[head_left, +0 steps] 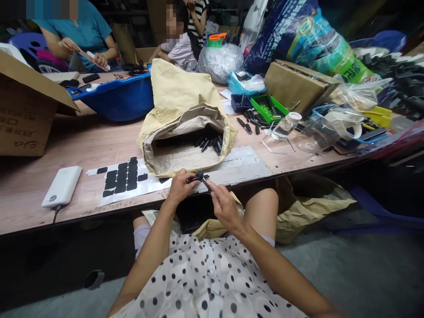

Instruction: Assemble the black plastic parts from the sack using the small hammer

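At the table's front edge, my left hand (pixel 180 187) is closed, pinching a small black part (pixel 199 175) between thumb and fingers. My right hand (pixel 225 205) is closed round a thin dark rod (pixel 207 184), whose far end meets that part. What the part is cannot be made out at this size. Just beyond my hands lies a tan woven sack (pixel 182 84), its mouth facing me, with several black pen-like pieces (pixel 210 143) inside. Left of my left hand, a white sheet (pixel 144 187) carries rows of black rounded stickers (pixel 127 174). A grey board (pixel 245 165) lies under the sack's right side.
A white power bank (pixel 62 187) with a cable and a cardboard box (pixel 26 110) stand on the left. Behind are a blue basin (pixel 115 99) and a co-worker in a teal shirt (pixel 82 31). Rightward sit a green tray (pixel 270 108), a clear bottle (pixel 286 126) and loose black parts.
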### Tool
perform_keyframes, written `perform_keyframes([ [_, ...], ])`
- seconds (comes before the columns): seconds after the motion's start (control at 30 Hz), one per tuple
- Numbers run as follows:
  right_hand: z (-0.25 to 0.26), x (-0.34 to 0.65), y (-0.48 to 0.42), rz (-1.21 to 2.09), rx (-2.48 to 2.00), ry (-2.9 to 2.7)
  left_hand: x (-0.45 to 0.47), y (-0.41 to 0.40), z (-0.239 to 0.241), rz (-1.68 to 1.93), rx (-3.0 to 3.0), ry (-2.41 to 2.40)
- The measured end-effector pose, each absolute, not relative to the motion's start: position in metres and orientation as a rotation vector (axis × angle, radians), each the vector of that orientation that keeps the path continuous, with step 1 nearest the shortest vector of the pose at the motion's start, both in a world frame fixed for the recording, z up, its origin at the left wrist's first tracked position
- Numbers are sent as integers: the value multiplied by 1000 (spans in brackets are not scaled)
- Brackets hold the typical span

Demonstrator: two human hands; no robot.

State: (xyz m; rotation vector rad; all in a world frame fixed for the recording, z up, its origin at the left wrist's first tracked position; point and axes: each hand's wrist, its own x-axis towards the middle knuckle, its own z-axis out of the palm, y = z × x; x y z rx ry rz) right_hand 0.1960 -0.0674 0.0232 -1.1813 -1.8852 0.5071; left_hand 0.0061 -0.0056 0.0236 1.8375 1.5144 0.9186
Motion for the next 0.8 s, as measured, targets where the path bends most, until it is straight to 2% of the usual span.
perform_keyframes([
  [0.63,16,200,-64,520,-1269,-1886,6,-1,17,925,1836,1528],
  [0.8,31,223,-41,304,-1494,-1778,10,-4,18,901,1895,1612],
])
